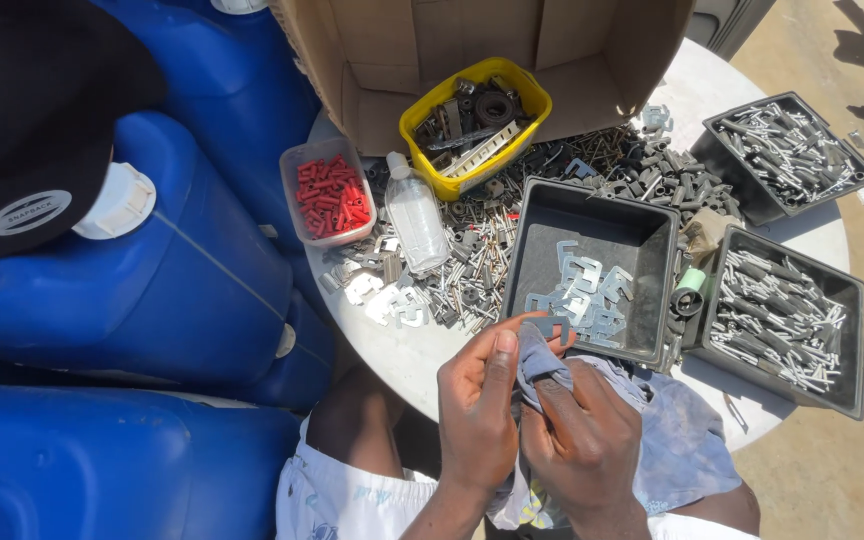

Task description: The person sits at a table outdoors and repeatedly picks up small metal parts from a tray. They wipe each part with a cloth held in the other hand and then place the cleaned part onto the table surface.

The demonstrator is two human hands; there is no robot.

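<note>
Head view: left hand (479,400) and right hand (582,435) pinch blue-grey cloth rag (540,362) around small flat metal clip (550,325), near edge of black plastic tray (592,262); tray lies just beyond, far-right of grip.

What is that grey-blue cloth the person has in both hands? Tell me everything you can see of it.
The cloth is a soft, faded grey-blue rag with darker smudges, crumpled rather than folded. One end is bunched up between the left hand and the right hand, pinched by the fingers, and a small flat grey metal piece shows just above that bunch. The rest spreads loosely over the person's lap to the right, below the edge of the round white table.
</note>
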